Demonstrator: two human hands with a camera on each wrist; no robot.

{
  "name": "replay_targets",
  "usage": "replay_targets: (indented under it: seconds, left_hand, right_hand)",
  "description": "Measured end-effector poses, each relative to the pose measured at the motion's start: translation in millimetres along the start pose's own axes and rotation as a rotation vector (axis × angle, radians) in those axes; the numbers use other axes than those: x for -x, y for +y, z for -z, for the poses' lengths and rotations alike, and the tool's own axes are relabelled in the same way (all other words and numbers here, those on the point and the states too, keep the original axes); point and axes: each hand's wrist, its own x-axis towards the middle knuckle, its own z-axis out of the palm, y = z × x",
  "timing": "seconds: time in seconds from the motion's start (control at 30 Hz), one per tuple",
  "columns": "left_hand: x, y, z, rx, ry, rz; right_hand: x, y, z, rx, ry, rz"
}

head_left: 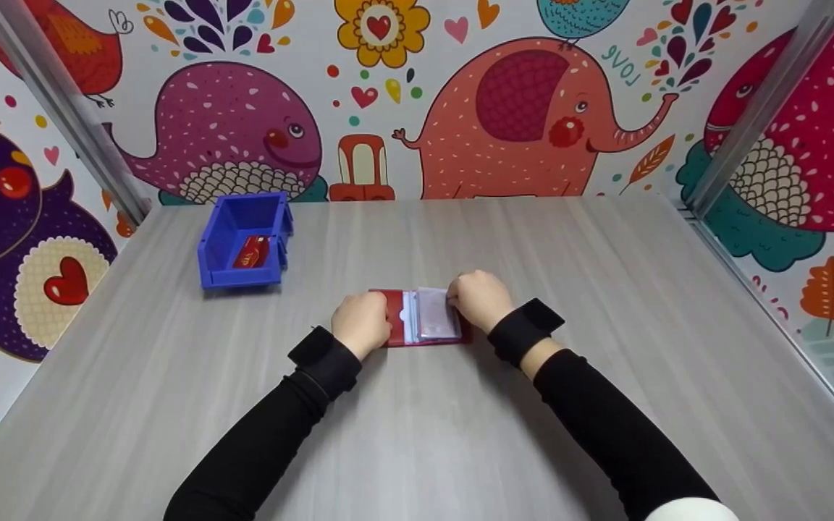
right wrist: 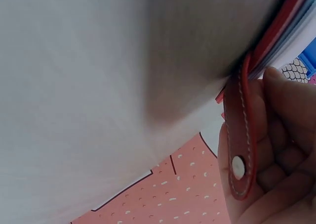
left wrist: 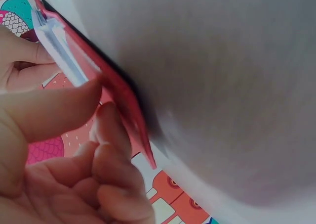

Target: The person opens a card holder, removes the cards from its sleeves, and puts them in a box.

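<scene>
A red card holder (head_left: 394,334) lies spread on the table, its stack of clear plastic sleeves (head_left: 437,315) fanned over the right half. At its left cover is my left hand (head_left: 360,324), fingers curled; the left wrist view has the thumb and forefinger tips against the red cover (left wrist: 126,100). My right hand (head_left: 482,298) pinches the sleeves' outer edge between thumb and forefinger. A strap (right wrist: 240,130) with white stitching and a metal snap hangs off the holder beside the right fingers. The right hand's fingertips are partly hidden in the head view.
A blue plastic bin (head_left: 243,278) stands at the back left with a red card (head_left: 253,252) inside, bearing gold lettering. Printed wall panels (head_left: 388,94) border the grey table (head_left: 417,434) at the back and sides. Metal posts rise at both rear corners.
</scene>
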Motion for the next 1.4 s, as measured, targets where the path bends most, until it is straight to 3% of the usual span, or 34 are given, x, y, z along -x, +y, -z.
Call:
replay_targets:
  seconds: [0.27, 0.7, 0.93, 1.13, 1.4]
  left_hand:
    - [0.3, -1.1, 1.4, 0.008, -0.003, -0.011]
    - [0.1, -3.3, 1.9, 0.018, 0.004, -0.039]
    - [-0.6, -4.1, 2.3, 0.034, -0.015, -0.019]
    - [-1.0, -5.3, 3.3, 0.054, -0.038, -0.014]
    - [-1.7, -8.0, 4.9, 0.084, -0.062, 0.008]
  right_hand:
    - [-0.8, -5, 3, -0.049, -0.008, 0.039]
    - [-7.2, -21, -1, -0.146, -0.074, -0.038]
    - [-8.3, -29, -3, -0.129, -0.027, -0.061]
    - [-8.8, -31, -3, -0.127, -0.016, -0.024]
    - [-9.3, -33, -6, -0.176, -0.029, 0.125]
